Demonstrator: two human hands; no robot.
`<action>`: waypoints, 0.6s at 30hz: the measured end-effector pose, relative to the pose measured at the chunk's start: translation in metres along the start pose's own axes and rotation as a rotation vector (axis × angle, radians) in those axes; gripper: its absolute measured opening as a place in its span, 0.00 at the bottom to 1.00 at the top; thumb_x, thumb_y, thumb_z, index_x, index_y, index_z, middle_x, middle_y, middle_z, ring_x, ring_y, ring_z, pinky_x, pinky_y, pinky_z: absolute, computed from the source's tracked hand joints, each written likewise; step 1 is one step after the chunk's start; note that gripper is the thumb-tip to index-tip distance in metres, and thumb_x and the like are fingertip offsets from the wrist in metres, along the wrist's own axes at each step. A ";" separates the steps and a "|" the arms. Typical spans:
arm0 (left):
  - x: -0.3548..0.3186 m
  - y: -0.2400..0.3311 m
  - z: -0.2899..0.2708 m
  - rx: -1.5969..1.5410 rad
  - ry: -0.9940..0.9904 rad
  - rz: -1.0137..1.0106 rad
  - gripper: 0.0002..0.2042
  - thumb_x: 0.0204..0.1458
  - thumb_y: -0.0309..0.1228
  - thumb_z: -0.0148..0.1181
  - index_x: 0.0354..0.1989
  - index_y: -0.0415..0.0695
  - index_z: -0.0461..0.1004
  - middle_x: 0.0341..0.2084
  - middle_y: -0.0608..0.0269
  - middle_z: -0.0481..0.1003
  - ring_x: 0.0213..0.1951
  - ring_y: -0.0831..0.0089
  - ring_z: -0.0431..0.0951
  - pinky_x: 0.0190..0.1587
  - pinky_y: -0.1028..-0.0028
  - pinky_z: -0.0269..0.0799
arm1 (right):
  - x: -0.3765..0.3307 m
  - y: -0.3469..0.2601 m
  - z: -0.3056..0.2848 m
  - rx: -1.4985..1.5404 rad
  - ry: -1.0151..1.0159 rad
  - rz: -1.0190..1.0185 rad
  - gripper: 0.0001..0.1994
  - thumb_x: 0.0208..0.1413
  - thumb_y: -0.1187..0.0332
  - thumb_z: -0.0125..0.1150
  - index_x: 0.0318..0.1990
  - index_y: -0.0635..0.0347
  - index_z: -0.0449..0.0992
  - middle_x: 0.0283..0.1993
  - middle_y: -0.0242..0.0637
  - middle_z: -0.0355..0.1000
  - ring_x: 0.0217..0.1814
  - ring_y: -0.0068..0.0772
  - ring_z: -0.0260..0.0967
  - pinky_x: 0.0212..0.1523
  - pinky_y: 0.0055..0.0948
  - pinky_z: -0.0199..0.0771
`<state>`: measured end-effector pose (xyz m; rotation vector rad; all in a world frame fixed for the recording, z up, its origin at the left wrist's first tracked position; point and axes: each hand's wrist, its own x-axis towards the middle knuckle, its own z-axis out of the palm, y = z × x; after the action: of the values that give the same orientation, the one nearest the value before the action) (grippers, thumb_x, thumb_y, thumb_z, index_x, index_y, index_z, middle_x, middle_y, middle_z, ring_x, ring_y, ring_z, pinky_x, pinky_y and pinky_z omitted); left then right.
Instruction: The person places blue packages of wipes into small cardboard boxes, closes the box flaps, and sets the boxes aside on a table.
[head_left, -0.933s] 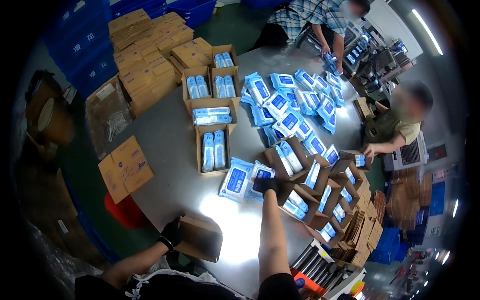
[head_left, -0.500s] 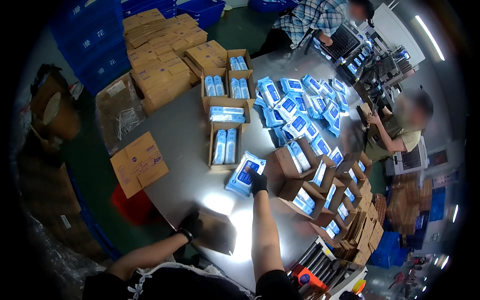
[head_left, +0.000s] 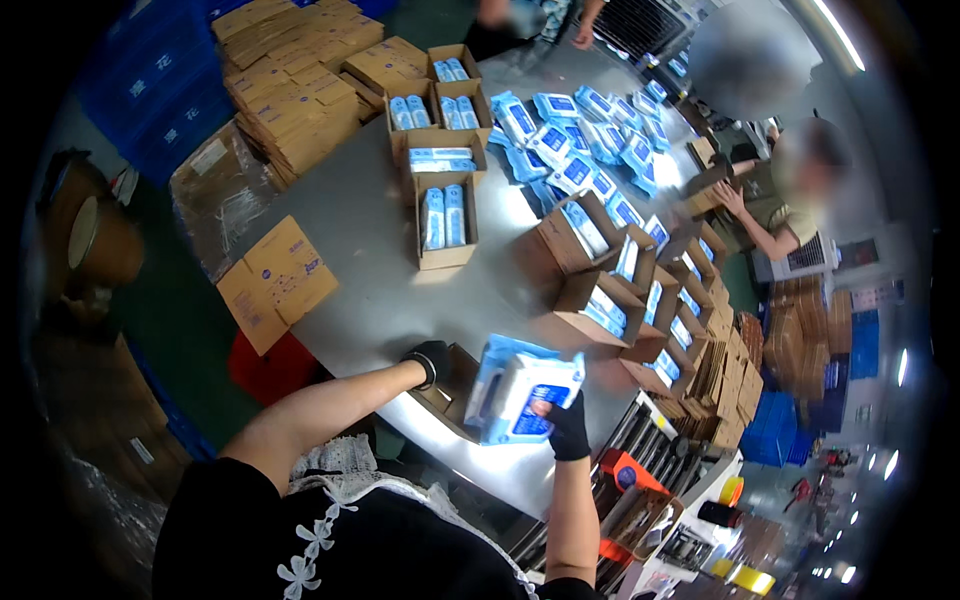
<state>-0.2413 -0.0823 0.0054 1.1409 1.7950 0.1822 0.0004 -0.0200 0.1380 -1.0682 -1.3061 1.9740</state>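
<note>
Lifted since a moment ago, blue-and-white packs [head_left: 535, 398] are clasped by the right hand [head_left: 570, 428]; the left hand [head_left: 432, 362] grips a carton [head_left: 460, 381].

Upper right: long white tube light [head_left: 838, 34], lit | centre: grey metal table [head_left: 375, 280], glare-streaked | left: dark green floor [head_left: 185, 340] | upper left: stacked blue plastic crates [head_left: 145, 90]

Glossy plastic packs [head_left: 518, 385], matt cardboard boxes [head_left: 462, 375], shiny metal table [head_left: 370, 270]

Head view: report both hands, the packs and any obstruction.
Black-gloved right hand gripping blue-and-white, rectangular plastic packs. Black-gloved left hand at open brown cardboard box. Packs hide part of box; nothing else seen between them.
</note>
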 end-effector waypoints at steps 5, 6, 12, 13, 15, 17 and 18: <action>0.006 0.002 0.002 0.044 -0.048 0.253 0.17 0.51 0.42 0.54 0.38 0.42 0.79 0.35 0.46 0.78 0.40 0.55 0.79 0.42 0.65 0.73 | 0.004 0.009 0.025 -1.137 0.037 -0.176 0.29 0.31 0.52 0.75 0.42 0.58 0.77 0.41 0.39 0.73 0.38 0.41 0.70 0.41 0.37 0.72; -0.010 0.013 -0.017 0.053 -0.149 0.295 0.17 0.51 0.42 0.54 0.39 0.41 0.79 0.34 0.46 0.78 0.39 0.56 0.80 0.41 0.66 0.73 | -0.008 -0.002 0.036 -1.428 -0.033 -0.170 0.29 0.30 0.49 0.74 0.40 0.57 0.77 0.43 0.40 0.72 0.37 0.44 0.68 0.40 0.38 0.71; 0.000 -0.017 0.048 0.057 -0.193 0.549 0.21 0.47 0.39 0.57 0.47 0.38 0.72 0.38 0.46 0.77 0.40 0.57 0.77 0.46 0.64 0.71 | -0.018 0.037 0.069 -1.812 -0.323 -0.053 0.30 0.43 0.38 0.59 0.42 0.55 0.75 0.44 0.45 0.70 0.44 0.44 0.68 0.44 0.43 0.62; -0.004 -0.025 0.052 0.010 -0.181 0.503 0.22 0.47 0.39 0.57 0.48 0.37 0.71 0.39 0.44 0.76 0.41 0.55 0.77 0.47 0.64 0.71 | -0.031 0.037 0.066 -1.701 -0.244 -0.338 0.30 0.43 0.41 0.62 0.45 0.55 0.73 0.48 0.47 0.67 0.49 0.45 0.66 0.47 0.46 0.61; -0.010 -0.038 0.054 -0.175 -0.192 0.356 0.24 0.48 0.40 0.52 0.48 0.32 0.68 0.38 0.38 0.75 0.40 0.51 0.78 0.46 0.61 0.71 | -0.061 0.045 0.051 -1.409 -0.063 -0.525 0.29 0.44 0.50 0.66 0.52 0.53 0.70 0.56 0.51 0.62 0.58 0.51 0.59 0.56 0.52 0.54; -0.032 -0.019 0.040 -0.106 -0.155 0.324 0.24 0.48 0.39 0.53 0.48 0.32 0.65 0.40 0.38 0.73 0.42 0.50 0.76 0.46 0.62 0.70 | -0.087 0.058 0.037 -1.187 -0.010 -0.357 0.28 0.46 0.58 0.66 0.56 0.51 0.69 0.59 0.53 0.61 0.62 0.58 0.56 0.62 0.56 0.49; -0.035 -0.016 0.040 -0.079 -0.175 0.283 0.24 0.50 0.38 0.52 0.52 0.33 0.63 0.43 0.39 0.72 0.44 0.51 0.74 0.48 0.63 0.69 | -0.092 0.060 0.037 -1.117 -0.058 -0.310 0.27 0.46 0.59 0.66 0.57 0.51 0.69 0.59 0.52 0.62 0.61 0.59 0.57 0.61 0.57 0.50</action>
<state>-0.2164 -0.1315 -0.0017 1.3088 1.4577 0.3079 0.0184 -0.1332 0.1197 -1.1237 -2.5188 0.9648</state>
